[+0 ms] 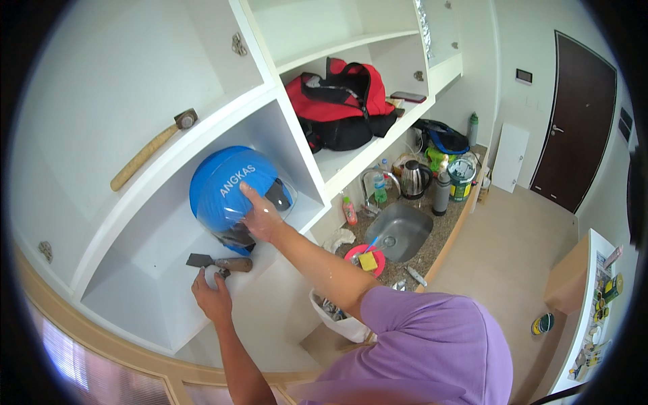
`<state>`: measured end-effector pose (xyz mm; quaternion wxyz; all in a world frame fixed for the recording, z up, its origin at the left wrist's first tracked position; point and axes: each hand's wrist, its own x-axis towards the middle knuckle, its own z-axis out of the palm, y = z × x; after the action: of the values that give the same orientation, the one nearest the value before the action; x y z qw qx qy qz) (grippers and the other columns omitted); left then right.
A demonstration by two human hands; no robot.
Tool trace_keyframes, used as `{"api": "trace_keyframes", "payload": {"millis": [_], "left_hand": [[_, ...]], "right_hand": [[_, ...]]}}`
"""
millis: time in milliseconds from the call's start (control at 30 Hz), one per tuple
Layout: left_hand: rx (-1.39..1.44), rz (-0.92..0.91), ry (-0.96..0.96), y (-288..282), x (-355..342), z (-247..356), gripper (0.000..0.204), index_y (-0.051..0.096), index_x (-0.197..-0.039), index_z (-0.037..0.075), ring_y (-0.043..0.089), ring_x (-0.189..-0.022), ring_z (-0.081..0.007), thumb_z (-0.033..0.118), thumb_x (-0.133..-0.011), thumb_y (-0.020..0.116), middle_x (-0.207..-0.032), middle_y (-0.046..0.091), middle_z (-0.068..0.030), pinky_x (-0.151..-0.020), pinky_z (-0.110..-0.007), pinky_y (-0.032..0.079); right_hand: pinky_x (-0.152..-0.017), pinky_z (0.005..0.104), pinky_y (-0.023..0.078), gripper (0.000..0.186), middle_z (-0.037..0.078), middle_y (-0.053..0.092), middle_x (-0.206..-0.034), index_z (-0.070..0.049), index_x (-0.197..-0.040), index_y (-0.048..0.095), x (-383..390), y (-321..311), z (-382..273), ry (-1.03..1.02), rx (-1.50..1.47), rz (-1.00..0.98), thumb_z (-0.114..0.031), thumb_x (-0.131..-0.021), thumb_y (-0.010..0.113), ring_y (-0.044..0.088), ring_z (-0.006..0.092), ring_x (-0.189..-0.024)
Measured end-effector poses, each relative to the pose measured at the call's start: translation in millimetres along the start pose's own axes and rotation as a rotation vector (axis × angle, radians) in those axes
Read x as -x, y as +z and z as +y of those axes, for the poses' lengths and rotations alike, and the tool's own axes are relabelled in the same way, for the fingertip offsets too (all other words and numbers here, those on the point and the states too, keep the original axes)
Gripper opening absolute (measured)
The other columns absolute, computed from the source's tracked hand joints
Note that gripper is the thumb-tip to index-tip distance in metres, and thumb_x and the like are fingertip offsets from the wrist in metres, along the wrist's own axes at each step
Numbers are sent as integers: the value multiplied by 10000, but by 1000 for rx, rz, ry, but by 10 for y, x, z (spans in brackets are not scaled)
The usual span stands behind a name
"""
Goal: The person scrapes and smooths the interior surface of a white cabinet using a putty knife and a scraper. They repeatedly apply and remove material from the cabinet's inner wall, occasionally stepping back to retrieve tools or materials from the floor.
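A blue helmet (219,192) with white lettering and a clear visor sits in the lower cabinet compartment. My right hand (264,217) grips it at the visor side, one digit stretched up along the shell and the others partly hidden. Lower down, my left hand (214,298) closes its fingertips around a small white roundish thing (214,273) with a dark part, too small to name. Right beside that thing, a trowel (233,263) with a wooden handle and a flat dark blade lies on the compartment floor, below the helmet.
A wooden-handled hammer (152,150) lies on the shelf above the helmet. A red and black bag (337,101) and a phone (408,97) occupy the adjoining shelf. Beneath are a sink (405,233), a kettle (415,179), a pink plate (351,254) with a sponge, and a white bag (347,329).
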<state>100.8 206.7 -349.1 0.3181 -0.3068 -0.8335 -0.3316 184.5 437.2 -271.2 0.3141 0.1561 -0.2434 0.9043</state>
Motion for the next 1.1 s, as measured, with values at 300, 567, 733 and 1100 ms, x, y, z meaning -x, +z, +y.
{"api": "trace_keyframes", "payload": {"millis": [300,567,733,1100], "left_hand": [[45,0,30,84,18,-29,428,635,-1273,-45,579,-1148,-408,187,-915,681,-1194,664,-235,-1001,-494,468],[-70,-97,95,-62,65,-155,360,661,-1255,6,598,-1121,-397,183,-941,670,-1151,685,-212,-977,-490,474],[-22,-129,94,72,19,-24,347,666,-1263,23,584,-1151,-387,226,-985,628,-1175,675,-206,-990,-489,463],[-71,-138,85,-26,34,90,378,665,-1253,-10,577,-1156,-397,275,-1021,574,-1174,671,-213,-1004,-492,461]], "right_hand": [[-1048,468,488,455,104,611,-1326,-56,-1379,518,1225,316,-516,-28,-43,0,-150,-960,666,605,269,-1210],[-971,450,547,545,135,630,-1240,-46,-1370,534,2353,875,-2098,-423,171,230,-374,-942,610,636,278,-1126],[-1016,468,530,566,139,611,-1339,-33,-1421,507,2496,1037,-3033,-1056,405,101,-422,-1010,515,612,299,-1198],[-1067,535,479,597,139,584,-1350,-76,-1369,530,2,1644,-4834,-981,342,-185,-459,-922,624,593,336,-1215]]}}
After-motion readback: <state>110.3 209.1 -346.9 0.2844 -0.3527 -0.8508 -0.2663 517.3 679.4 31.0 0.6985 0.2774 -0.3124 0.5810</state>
